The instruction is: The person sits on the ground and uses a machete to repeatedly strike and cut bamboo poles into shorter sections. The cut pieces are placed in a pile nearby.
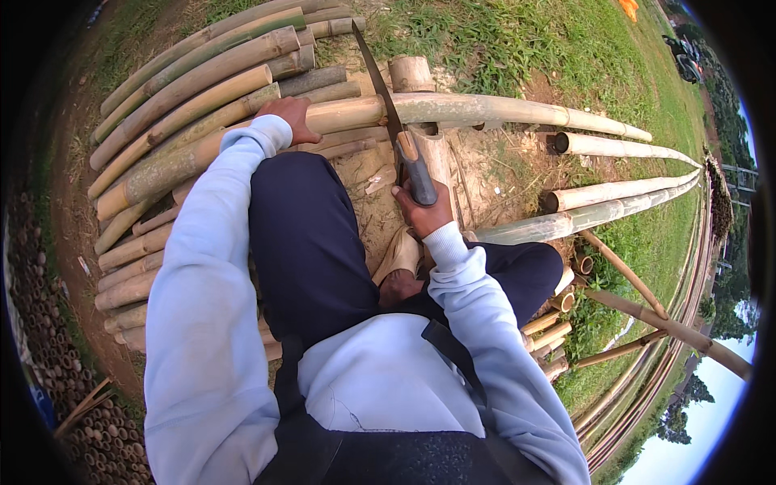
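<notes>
A long bamboo pole (pixel 517 108) runs across in front of me, from the pile on the left far out to the right. My left hand (pixel 293 118) grips it left of the saw, with the fingers partly hidden behind the wrist and sleeve. The hand saw (pixel 377 81) has a dark, tapering blade that crosses the pole, its tip pointing away from me. My right hand (pixel 424 212) is closed round the saw's dark handle, near my bent knees. Upright bamboo posts (pixel 411 74) stand on both sides of the pole, just right of the blade.
Cut bamboo lengths (pixel 202 77) lie stacked at the left. More long poles (pixel 618 192) stretch to the right. Slanted bamboo props (pixel 671 331) stand at the lower right. Many short bamboo pieces (pixel 105 436) fill the lower left. A motorcycle (pixel 687 61) is parked far off on grass.
</notes>
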`<action>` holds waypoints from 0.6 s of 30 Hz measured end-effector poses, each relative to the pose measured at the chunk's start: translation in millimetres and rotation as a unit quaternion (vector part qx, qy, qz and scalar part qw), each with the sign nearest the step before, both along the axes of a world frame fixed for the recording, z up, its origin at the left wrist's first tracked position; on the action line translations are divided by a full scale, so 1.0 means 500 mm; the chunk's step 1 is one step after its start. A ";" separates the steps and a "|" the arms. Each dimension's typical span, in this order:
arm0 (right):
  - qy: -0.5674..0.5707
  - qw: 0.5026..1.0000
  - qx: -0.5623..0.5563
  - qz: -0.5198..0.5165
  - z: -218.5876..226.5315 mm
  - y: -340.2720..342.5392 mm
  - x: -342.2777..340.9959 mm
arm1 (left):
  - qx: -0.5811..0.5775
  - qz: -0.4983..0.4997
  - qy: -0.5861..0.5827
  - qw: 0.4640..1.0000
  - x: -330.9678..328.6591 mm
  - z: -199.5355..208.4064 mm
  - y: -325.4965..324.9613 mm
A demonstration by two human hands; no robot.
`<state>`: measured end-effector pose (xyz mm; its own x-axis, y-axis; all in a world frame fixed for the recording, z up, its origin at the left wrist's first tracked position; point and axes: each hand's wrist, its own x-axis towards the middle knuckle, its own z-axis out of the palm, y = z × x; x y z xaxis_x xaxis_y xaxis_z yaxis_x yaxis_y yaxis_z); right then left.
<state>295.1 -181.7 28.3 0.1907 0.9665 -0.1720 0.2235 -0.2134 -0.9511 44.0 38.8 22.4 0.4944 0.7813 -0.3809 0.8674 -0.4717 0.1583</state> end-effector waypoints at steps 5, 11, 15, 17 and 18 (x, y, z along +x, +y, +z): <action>0.000 0.997 -0.081 -0.018 0.160 -0.357 -0.006 | 0.017 0.011 0.007 1.000 -0.014 -0.003 -0.016; -0.009 0.996 -0.090 -0.008 0.056 -0.177 0.026 | 0.008 0.017 0.011 1.000 0.000 0.005 -0.015; 0.055 0.995 -0.087 -0.003 0.026 -0.001 0.035 | 0.000 0.007 -0.004 1.000 0.014 0.010 -0.006; -0.023 0.997 -0.070 -0.025 -0.016 -0.054 0.000 | 0.006 0.000 -0.004 1.000 0.017 0.012 -0.016; -0.014 0.999 -0.045 -0.013 0.011 -0.101 -0.010 | 0.023 0.003 -0.007 1.000 0.014 0.005 -0.014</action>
<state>290.0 -232.3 34.0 0.2207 0.9420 -0.2526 0.2439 -0.3041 -0.9209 50.8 31.9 25.0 0.4939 0.8011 -0.3381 0.8685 -0.4730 0.1480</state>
